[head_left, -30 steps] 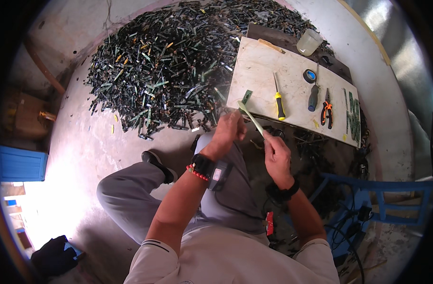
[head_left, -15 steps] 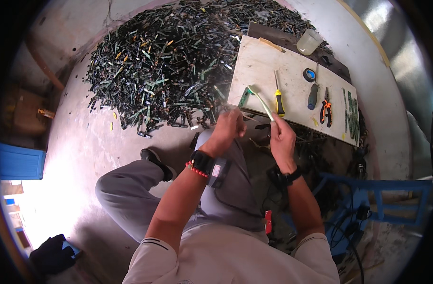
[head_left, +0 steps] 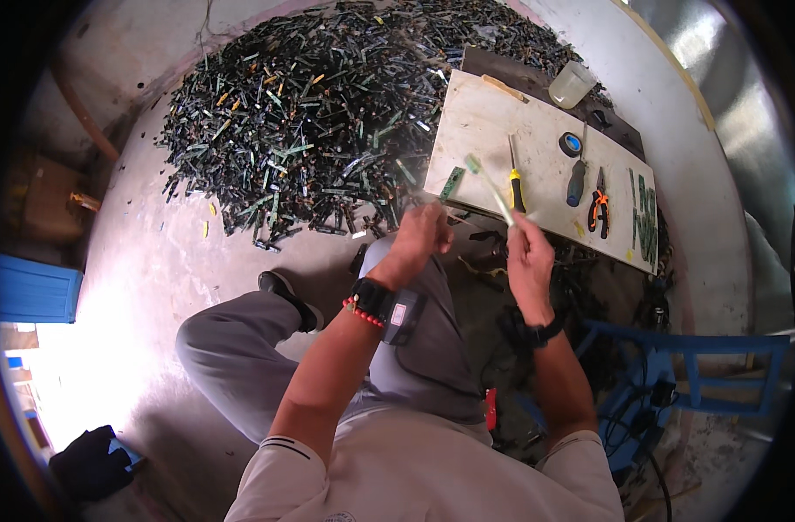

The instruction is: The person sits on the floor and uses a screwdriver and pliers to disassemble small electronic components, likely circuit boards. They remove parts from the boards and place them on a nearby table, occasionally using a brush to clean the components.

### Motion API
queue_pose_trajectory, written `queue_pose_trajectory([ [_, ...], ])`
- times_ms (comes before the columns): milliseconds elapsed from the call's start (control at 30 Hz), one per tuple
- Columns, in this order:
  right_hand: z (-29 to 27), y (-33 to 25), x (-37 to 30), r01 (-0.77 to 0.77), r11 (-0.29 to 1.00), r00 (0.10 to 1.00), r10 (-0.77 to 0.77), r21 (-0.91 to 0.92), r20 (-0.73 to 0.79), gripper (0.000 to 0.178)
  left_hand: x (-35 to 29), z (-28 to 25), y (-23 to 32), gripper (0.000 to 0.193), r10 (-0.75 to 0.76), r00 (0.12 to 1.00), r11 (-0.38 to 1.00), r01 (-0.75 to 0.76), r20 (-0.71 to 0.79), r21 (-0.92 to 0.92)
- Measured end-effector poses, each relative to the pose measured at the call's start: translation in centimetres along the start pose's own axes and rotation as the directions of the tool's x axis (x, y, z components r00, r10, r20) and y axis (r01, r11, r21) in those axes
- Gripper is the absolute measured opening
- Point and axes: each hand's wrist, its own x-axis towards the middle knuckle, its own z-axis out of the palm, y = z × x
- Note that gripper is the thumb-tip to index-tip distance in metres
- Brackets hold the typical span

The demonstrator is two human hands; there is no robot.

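Observation:
At the near left corner of a white work board (head_left: 545, 130), my left hand (head_left: 424, 233) is closed on the lower end of a narrow green circuit board (head_left: 451, 184). My right hand (head_left: 530, 261) grips the handle of a pale green toothbrush (head_left: 495, 193), its bristle head slightly blurred and just right of the circuit board, apart from it. Right of the brush lies a yellow-and-black screwdriver (head_left: 516, 187). Farther right are a dark-handled screwdriver (head_left: 576, 184), a blue-and-black tape roll (head_left: 571, 143) and orange-and-black pliers (head_left: 598, 213).
Several green circuit strips (head_left: 644, 217) lie along the work board's right side. A translucent cup (head_left: 571, 84) stands behind on a dark plank. A large heap of circuit strips (head_left: 302, 122) covers the floor at far left. A blue chair (head_left: 719, 344) with cables is at near right.
The toothbrush has lifted off the circuit board and moved right with my right hand. My left hand stays in place with the circuit board.

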Motion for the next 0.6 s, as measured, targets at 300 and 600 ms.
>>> queue_pose_trajectory([
  [300, 0.2, 1.3, -1.0, 0.059, 0.991, 0.998, -0.060, 0.123, 0.006, 0.026, 0.2, 0.7, -0.1, 0.040, 0.008, 1.000, 0.999, -0.008, -0.005, 0.043],
  [600, 1.0, 2.8, -0.8, 0.108, 0.977, 0.990, -0.089, 0.182, -0.108, 0.024, 0.5, 1.0, -0.3, 0.043, -0.029, 0.998, 0.997, 0.033, -0.050, 0.069],
])
